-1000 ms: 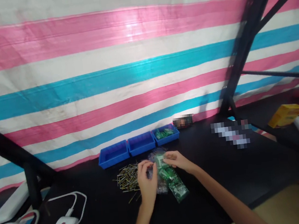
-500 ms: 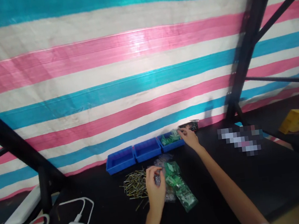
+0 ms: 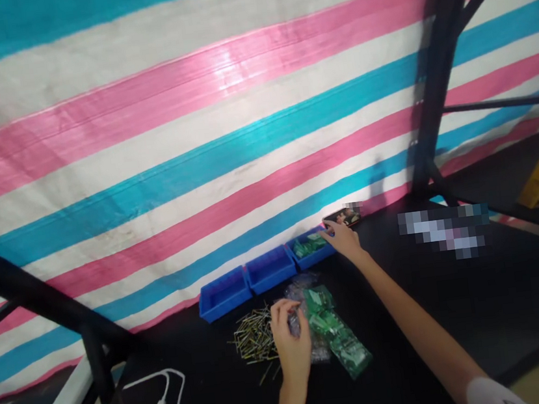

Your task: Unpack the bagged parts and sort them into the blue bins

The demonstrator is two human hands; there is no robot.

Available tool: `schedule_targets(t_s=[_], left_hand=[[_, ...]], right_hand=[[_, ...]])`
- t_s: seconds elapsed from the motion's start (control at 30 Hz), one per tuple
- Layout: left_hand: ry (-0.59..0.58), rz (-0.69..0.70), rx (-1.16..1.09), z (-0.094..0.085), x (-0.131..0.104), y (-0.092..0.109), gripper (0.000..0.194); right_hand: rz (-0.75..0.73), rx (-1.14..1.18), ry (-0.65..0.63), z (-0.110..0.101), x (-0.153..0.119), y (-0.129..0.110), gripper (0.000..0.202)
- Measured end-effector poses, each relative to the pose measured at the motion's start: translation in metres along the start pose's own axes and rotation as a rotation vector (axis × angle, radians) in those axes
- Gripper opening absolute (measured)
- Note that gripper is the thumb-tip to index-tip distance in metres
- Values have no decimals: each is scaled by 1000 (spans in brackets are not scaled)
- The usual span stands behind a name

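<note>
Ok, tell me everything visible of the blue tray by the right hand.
The blue tray, apparently plastic, is shallow, rectangular and open on top. It sits upright on the black table, rightmost of three. Green packets lie inside. The right hand overlaps its right end; whether they touch is unclear.

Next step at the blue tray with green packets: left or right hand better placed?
Right, I'd judge: the right hand is at the right end of that blue tray; the left hand is beside the thin rods, farther off.
</note>
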State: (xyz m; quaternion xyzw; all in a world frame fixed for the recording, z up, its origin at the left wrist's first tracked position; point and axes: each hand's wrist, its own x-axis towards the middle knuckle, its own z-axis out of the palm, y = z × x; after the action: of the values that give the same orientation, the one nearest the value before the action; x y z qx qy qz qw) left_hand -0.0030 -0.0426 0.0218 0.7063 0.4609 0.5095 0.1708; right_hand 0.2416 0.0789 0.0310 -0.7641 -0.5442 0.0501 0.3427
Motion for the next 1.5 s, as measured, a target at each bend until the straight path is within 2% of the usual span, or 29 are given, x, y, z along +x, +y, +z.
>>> schedule_targets(t_s=[0.1,0.17,0.33,0.47,0.63,0.83,0.9,1.0,1.13,1.27,1.37,1.5], left_hand=[[-14,12,12,2,-1,2,11],[-28,10,20,3,-2,3,11],[-46,21,38,3,-3,3,11],[-52,35,45,1,-2,-3,11],[-52,35,58,1,-1,-9,10],[-136,12,90,8,-4,-12,11],[-165,3,104,9,-4,-13,11],[-170,-9,130,10,-3,-16,12],[-154,-35,146,8,0,-22,12],[-130,-61,138,6,2,-27,12],[-123,-72,136,6,2,-27,12],[-115,-71,139,5,3,-25,12]], right_hand=[[-59,-62,57,-4,-2,-5,33],[-112,-72,51,-6,-4,-9,27],[-290,-20,-80,0,-9,-18,31],[-245,-93,-218,8,-12,-20,41],[-223,-117,-286,5,-10,-18,44],[-302,-108,-216,-14,-15,-28,38],[-319,-94,-240,-19,-18,-34,29],[-328,-31,-399,-23,-20,-38,22],[-313,36,-709,-19,-22,-35,31],[-171,-68,-995,-14,-26,-34,43],[-82,-138,-1057,-12,-30,-38,47],[-73,-158,-1070,-7,-37,-43,43]])
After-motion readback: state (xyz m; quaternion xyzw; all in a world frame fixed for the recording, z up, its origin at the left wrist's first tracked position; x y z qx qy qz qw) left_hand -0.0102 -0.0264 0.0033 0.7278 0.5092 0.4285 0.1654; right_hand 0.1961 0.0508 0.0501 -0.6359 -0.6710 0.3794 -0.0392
